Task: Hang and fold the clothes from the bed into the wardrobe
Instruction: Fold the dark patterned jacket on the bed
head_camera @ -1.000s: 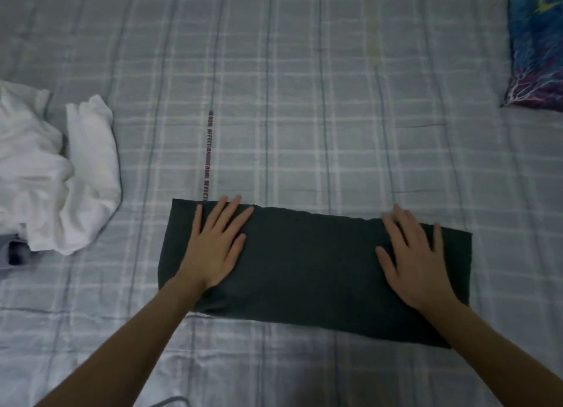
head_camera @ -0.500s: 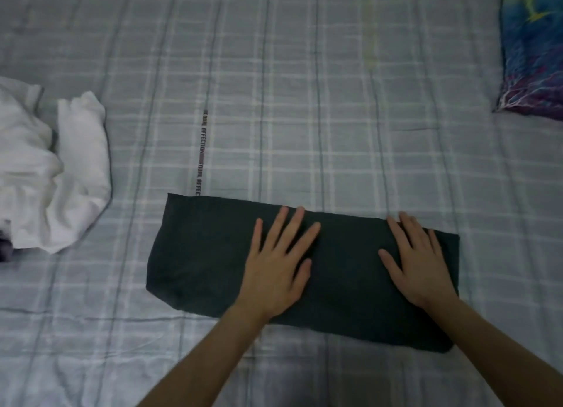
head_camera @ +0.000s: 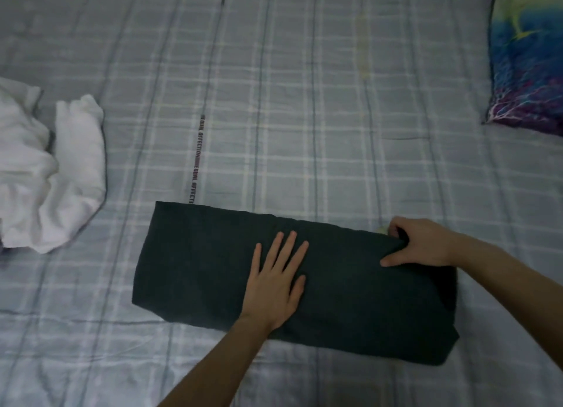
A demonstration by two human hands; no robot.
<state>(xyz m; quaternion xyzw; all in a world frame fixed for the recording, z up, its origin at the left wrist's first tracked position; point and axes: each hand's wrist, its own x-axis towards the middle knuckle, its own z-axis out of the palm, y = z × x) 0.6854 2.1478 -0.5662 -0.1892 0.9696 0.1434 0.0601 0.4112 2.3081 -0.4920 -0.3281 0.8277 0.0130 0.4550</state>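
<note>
Your left hand (head_camera: 275, 280) lies flat on the dark green folded cloth garment (head_camera: 201, 263), near its middle, with the fingers straight and a little spread, the palm pressing down on the fabric. Your right hand (head_camera: 422, 243) is at the right end of the same garment: the fingers are curled around the far right corner of the fabric and the thumb lies on top, so this hand grips the cloth, and the corner is lifted a little off the bed. Under that raised corner you can see a dark shadow at the right edge.

The garment is a long rectangle, folded into a strip, and it lies across the near part of the grey-blue checked bed sheet (head_camera: 304, 117), with its left end flat on the sheet. A line of small printed letters on the sheet runs down to the far left edge of the garment.

At the left side of the bed there is a crumpled white cloth pile (head_camera: 45, 178), well apart from the dark garment. At the far right corner lies a blue, yellow and purple patterned pillow (head_camera: 527, 56).
</note>
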